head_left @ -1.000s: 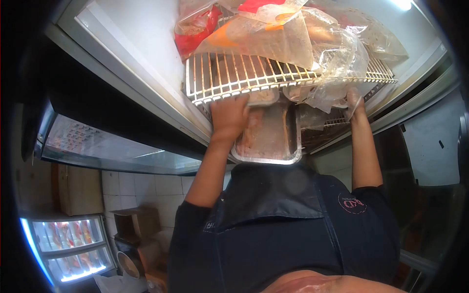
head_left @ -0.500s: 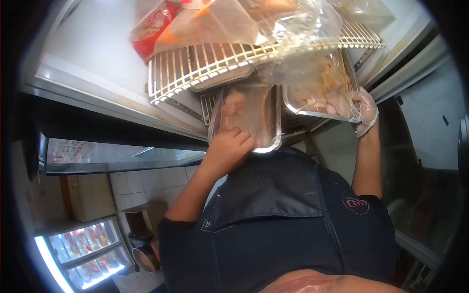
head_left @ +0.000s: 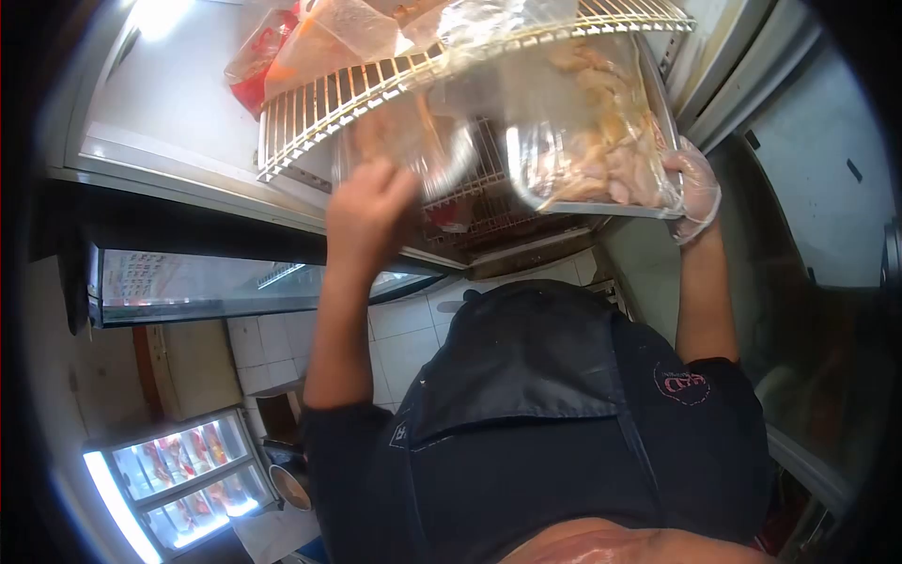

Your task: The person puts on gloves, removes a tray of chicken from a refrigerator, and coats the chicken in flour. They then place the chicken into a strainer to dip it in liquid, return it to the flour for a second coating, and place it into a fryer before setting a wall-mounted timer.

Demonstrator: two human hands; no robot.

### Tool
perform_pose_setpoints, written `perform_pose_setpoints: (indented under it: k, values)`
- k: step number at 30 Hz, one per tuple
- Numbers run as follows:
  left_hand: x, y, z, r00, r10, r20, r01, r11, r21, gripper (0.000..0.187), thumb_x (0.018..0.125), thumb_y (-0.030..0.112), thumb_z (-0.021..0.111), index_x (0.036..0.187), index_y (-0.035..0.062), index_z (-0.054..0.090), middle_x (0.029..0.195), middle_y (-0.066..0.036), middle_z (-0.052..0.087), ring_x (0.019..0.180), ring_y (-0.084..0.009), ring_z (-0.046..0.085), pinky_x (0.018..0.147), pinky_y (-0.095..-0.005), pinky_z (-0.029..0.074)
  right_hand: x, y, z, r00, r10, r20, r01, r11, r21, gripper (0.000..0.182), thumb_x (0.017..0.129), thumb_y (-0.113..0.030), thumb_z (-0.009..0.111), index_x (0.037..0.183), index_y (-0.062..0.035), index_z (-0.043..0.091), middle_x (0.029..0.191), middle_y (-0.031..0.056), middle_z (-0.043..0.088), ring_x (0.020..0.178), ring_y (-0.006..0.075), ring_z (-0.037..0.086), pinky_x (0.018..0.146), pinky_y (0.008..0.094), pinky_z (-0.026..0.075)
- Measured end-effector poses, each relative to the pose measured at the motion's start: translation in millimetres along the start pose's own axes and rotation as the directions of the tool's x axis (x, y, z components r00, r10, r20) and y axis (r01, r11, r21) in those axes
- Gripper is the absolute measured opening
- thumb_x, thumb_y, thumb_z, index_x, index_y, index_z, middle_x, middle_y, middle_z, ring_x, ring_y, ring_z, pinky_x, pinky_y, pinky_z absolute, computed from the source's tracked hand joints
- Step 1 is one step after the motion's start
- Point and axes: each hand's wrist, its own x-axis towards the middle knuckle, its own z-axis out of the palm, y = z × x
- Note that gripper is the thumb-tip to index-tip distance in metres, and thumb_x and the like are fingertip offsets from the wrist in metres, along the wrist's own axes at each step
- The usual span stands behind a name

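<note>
My left hand [head_left: 371, 211], bare and somewhat blurred, has its fingers curled at the near left end of a film-covered metal tray [head_left: 460, 167]. Pale meat shows dimly through that film, and the tray sits partly under the upper rack. On the right, my right hand [head_left: 697, 193] wears a clear plastic glove and grips the near right corner of a larger metal tray [head_left: 611, 210]. Raw chicken pieces [head_left: 611, 160] fill this tray beneath clear film. The two trays stand apart, and the rack hides their far ends.
Above the trays, a white wire rack [head_left: 310, 141] carries plastic bags [head_left: 329, 42] of food. A lower wire shelf [head_left: 484, 193] shows between the trays. The open glass door [head_left: 216, 287] extends left. A lit display fridge [head_left: 178, 479] stands at lower left.
The left tray and my left hand have moved left and farther in under the rack. A gap has opened between the trays. The right tray appears slightly nearer the left, still in my right hand.
</note>
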Motion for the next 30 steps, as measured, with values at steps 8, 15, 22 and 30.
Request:
perform_pose_setpoints:
  k: [8, 15, 22, 30]
  values:
    - [-11, 45, 83, 0.695, -0.666, 0.272, 0.622, 0.366, -0.692, 0.043, 0.093, 0.024, 0.064, 0.131, 0.0074, 0.053, 0.128, -0.015, 0.056, 0.113, -0.0261, 0.057, 0.092, -0.0370, 0.048, -31, 36, 14, 0.993, 0.010, -0.122, -0.028, 0.989, -0.147, 0.017, 0.079, -0.003, 0.056, 0.095, -0.0011, 0.062, 0.080, 0.0011, 0.058, 0.068, 0.0087, 0.053, 0.062, 0.0232, 0.045]
    - [-67, 104, 98, 0.618, -0.368, 0.694, 0.476, -0.527, -0.704, 0.060, 0.082, -0.002, 0.055, 0.140, -0.0005, 0.040, 0.123, -0.015, 0.057, 0.108, -0.0223, 0.059, 0.090, -0.0330, 0.049, -81, 32, 32, 0.998, 0.018, 0.066, 0.033, 0.721, -0.693, 0.037, 0.087, -0.011, 0.063, 0.122, 0.0009, 0.061, 0.094, 0.0058, 0.066, 0.081, 0.0134, 0.063, 0.075, 0.0270, 0.052]
    - [-77, 114, 75, 0.591, -0.350, 0.727, 0.577, -0.447, -0.684, 0.071, 0.075, -0.006, 0.050, 0.144, 0.0016, 0.037, 0.121, -0.011, 0.058, 0.102, -0.0189, 0.058, 0.086, -0.0302, 0.049, -122, -14, 30, 0.918, -0.103, 0.383, 0.389, 0.038, -0.921, 0.036, 0.087, -0.032, 0.065, 0.114, -0.0088, 0.069, 0.122, 0.0103, 0.064, 0.110, 0.0290, 0.060, 0.094, 0.0419, 0.050]
    - [-51, 121, 43, 0.721, -0.049, 0.691, 0.615, -0.412, -0.672, 0.078, 0.072, -0.007, 0.046, 0.149, 0.0020, 0.034, 0.130, -0.012, 0.054, 0.107, -0.0187, 0.058, 0.088, -0.0290, 0.049, -188, -15, 78, 0.990, -0.004, 0.138, 0.101, -0.660, -0.745, 0.051, 0.080, -0.039, 0.063, 0.119, -0.0066, 0.066, 0.145, 0.0055, 0.045, 0.137, 0.0289, 0.035, 0.112, 0.0487, 0.028]
